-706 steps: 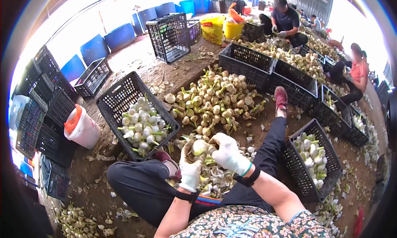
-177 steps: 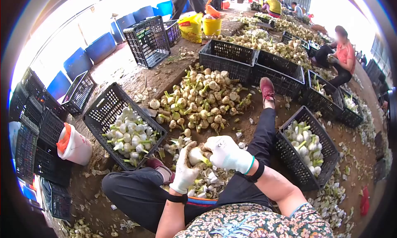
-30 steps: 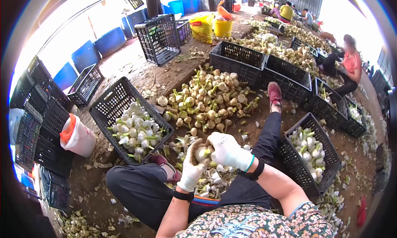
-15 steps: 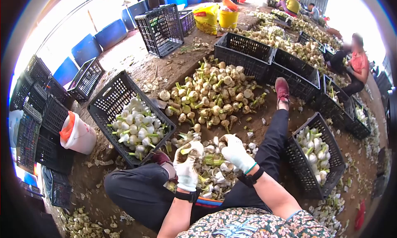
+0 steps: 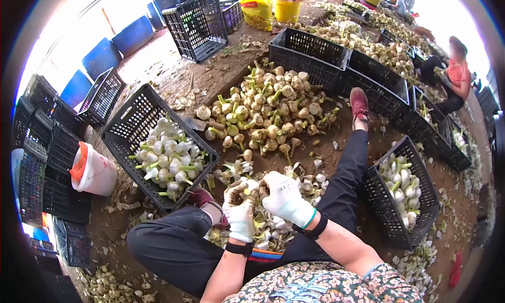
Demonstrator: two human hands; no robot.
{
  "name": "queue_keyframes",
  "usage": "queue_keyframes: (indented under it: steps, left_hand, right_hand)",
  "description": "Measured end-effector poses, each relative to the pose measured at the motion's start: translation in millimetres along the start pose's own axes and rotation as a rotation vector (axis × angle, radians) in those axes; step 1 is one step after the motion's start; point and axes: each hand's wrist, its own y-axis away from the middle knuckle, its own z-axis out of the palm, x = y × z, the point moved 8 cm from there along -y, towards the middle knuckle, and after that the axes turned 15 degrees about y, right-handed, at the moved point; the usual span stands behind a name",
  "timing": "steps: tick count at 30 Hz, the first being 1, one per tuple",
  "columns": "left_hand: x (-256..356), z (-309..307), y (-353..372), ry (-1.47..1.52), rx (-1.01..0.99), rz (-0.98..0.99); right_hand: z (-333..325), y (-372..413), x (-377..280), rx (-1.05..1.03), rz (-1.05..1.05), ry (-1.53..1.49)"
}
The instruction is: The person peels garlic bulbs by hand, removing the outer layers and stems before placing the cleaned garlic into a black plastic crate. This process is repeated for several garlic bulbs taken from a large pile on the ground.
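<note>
My left hand [image 5: 239,211], in a white glove with soiled fingers, is closed around a garlic bulb [image 5: 249,189]. Its green stem end shows between the fingers. Against the bulb's right side press the curled fingers of my right hand [image 5: 284,198], gloved in white too; its fingertips are partly hidden. Loose garlic skins [image 5: 276,229] lie on the ground below both hands, between my legs. Beyond them is a heap of unpeeled garlic [image 5: 276,111] with brownish skins and short stems.
A black crate of white garlic bulbs [image 5: 168,158] stands at my left, another garlic crate [image 5: 401,190] at my right. Black crates [image 5: 310,58] line the far side of the heap. A white bucket [image 5: 94,171] is at far left. A co-worker [image 5: 455,77] sits at right.
My hands have come together, the right fingers now against the bulb in my left hand. The bulb has turned, its stem less exposed. The whole view has shifted slightly.
</note>
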Motion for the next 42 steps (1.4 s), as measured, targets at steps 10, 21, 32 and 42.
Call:
queue_keyframes:
  steps: [10,21,32,42]
  left_hand:
    - [13,-5,-8,0.281,-0.078,-0.127]
    - [4,-6,-9,0.142,-0.003,-0.119]
    - [-12,-6,-22,0.749,-0.062,-0.364]
    - [97,-5,-81,1.038,-0.120,-0.019]
  right_hand:
    - [20,-5,86,-0.117,0.415,-0.262]
    - [38,1,21,-0.244,0.081,-0.444]
    - [112,17,129,-0.328,0.125,0.026]
    - [150,-121,172,-0.090,0.341,0.166]
